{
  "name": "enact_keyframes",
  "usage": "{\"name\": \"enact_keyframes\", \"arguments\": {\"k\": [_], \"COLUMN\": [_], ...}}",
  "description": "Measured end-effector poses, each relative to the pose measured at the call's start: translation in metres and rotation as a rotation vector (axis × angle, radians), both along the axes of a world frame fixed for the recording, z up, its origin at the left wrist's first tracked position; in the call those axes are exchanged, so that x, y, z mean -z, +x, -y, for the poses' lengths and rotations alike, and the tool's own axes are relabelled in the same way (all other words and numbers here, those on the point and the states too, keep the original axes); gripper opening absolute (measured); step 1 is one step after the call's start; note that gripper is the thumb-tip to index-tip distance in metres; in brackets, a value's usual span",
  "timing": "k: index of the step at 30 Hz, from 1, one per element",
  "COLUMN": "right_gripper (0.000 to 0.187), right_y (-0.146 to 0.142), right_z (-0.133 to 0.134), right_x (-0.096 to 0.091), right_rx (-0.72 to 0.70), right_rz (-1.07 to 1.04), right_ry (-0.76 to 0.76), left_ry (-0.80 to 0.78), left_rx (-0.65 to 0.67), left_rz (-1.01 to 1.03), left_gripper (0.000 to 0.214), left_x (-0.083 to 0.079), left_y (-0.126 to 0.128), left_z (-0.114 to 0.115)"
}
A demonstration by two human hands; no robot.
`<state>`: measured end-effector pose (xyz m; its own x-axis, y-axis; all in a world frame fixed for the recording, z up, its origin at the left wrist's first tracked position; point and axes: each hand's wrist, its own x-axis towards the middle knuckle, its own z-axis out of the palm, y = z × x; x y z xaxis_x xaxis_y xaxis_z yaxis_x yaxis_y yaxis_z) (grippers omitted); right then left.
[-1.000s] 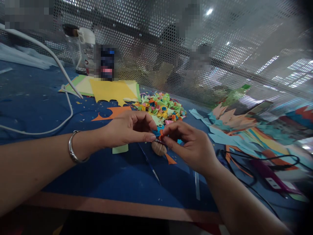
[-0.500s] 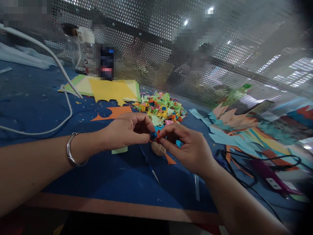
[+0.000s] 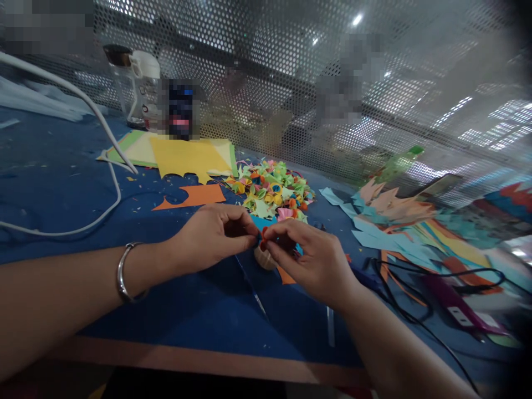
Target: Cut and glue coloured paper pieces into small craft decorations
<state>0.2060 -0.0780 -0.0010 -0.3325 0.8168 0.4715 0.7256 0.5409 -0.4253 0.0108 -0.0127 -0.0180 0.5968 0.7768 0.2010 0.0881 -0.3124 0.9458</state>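
A small folded orange paper piece (image 3: 263, 238) is pinched between the fingertips of both hands. My left hand (image 3: 214, 233), with a silver bracelet at the wrist, grips its left side, and its fingers partly cover it. From the right, my right hand (image 3: 313, 255) holds it between thumb and forefinger. Blue paper (image 3: 261, 221) shows just behind the fingertips. Directly below them sits a rounded, ribbed tan object (image 3: 265, 259), partly hidden. A thin brush-like stick (image 3: 254, 291) lies on the table under my left hand, and an orange paper scrap (image 3: 285, 276) lies under my right.
Behind my hands is a heap of folded colourful paper pieces (image 3: 274, 191). Cut yellow paper (image 3: 189, 155) and an orange offcut (image 3: 203, 193) lie left of it. To the right are light-blue strips (image 3: 386, 241), black cables and a purple power strip (image 3: 453, 305). Bottles (image 3: 149, 91) stand at the back left.
Both hands have shifted slightly left and stay pinched together at the orange paper piece, which appears turned a little. The view has tilted slightly, so the table sits a bit lower.
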Motion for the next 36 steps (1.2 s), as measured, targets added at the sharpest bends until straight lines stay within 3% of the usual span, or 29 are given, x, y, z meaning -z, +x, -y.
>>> {"name": "enact_keyframes", "arguments": {"k": [11, 20, 36], "right_gripper": [0.013, 0.015, 0.018], "right_y": [-0.002, -0.001, -0.004], "right_z": [-0.003, -0.005, -0.002], "right_x": [0.001, 0.003, 0.001], "right_rx": [-0.009, -0.041, -0.024], "right_rz": [0.044, 0.054, -0.020], "right_ry": [0.085, 0.085, 0.118], "left_ry": [0.031, 0.251, 0.208], "left_rx": [-0.086, -0.115, -0.152], "left_rz": [0.034, -0.062, -0.019], "left_gripper": [0.006, 0.009, 0.011], "left_x": [0.003, 0.000, -0.001], "left_y": [0.003, 0.000, 0.000], "left_z": [0.009, 0.013, 0.012]}}
